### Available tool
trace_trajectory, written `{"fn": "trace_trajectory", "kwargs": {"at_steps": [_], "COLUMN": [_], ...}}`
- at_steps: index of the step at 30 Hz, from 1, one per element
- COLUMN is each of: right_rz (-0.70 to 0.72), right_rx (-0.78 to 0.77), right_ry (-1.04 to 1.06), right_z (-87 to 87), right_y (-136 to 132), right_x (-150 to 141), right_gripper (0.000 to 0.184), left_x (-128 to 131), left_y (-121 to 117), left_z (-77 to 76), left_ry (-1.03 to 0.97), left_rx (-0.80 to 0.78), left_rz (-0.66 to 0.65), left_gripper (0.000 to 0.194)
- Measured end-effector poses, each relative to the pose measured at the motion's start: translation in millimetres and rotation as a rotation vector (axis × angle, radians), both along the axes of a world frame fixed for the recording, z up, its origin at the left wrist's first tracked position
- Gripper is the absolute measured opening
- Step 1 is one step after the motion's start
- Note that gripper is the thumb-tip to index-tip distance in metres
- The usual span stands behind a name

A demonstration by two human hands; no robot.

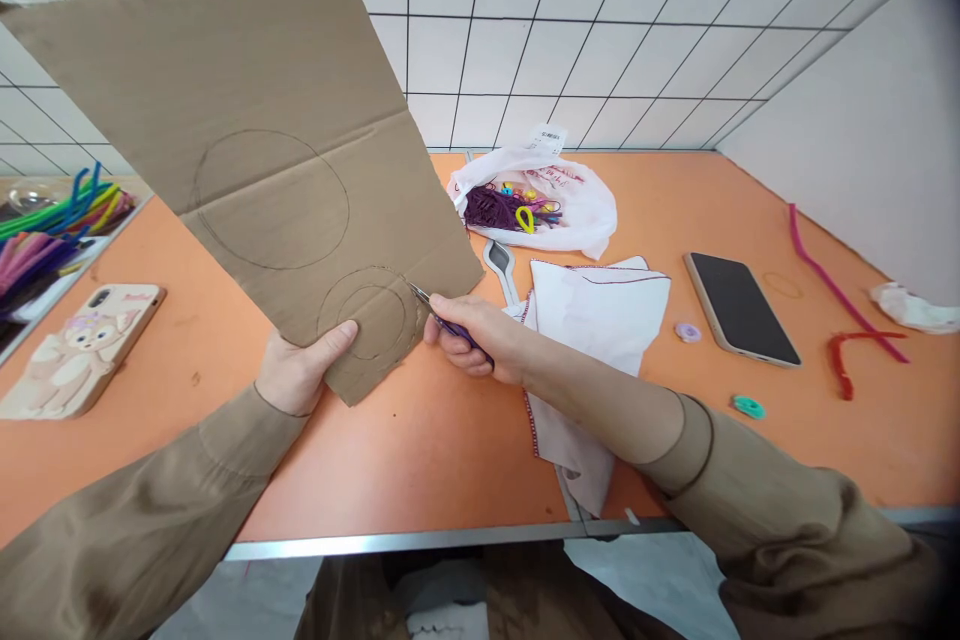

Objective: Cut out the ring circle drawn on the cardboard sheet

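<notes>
A large brown cardboard sheet (300,70) is held up at a tilt above the table by my left hand (304,365). My left thumb presses on its front near the bottom, and the fingers are hidden behind it. One big circle is drawn on the upper part, with two rings, one inside the other, near the lower corner. My right hand (476,335) is closed round small dark-handled scissors (457,328). Their blades meet the cardboard at the outer ring's upper right edge, where a cut runs in from the sheet's side.
A white plastic bag (577,205) with purple yarn stands at the back. A white cloth (600,310) lies under my right forearm. To the right are a phone (742,308) and pipe cleaners (840,280); to the left, a cased phone (86,350) and a tray (82,260).
</notes>
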State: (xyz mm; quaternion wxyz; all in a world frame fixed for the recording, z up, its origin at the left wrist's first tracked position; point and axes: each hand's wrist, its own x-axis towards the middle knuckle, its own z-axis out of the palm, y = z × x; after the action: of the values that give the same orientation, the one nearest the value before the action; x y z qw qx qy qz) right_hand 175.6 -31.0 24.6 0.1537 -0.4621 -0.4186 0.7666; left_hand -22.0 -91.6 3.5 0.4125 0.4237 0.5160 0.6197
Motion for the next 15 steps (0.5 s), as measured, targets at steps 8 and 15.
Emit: {"fn": "trace_trajectory", "kwargs": {"at_steps": [8,15], "right_rz": [0.012,-0.004], "right_rx": [0.000,0.032], "right_ry": [0.001,0.015], "right_z": [-1.9,-7.6], "right_y": [2.2,3.5], "right_x": [2.1,3.1], "right_gripper": [0.043,0.040], "left_x": [2.3,1.4], "left_y": [-0.9,-2.2], "left_z": [-0.1,-0.7], "left_ry": [0.008,0.019], "left_rx": [0.026,0.012], "left_rz": [0.012,0.010], "left_gripper": [0.059,0.060]}}
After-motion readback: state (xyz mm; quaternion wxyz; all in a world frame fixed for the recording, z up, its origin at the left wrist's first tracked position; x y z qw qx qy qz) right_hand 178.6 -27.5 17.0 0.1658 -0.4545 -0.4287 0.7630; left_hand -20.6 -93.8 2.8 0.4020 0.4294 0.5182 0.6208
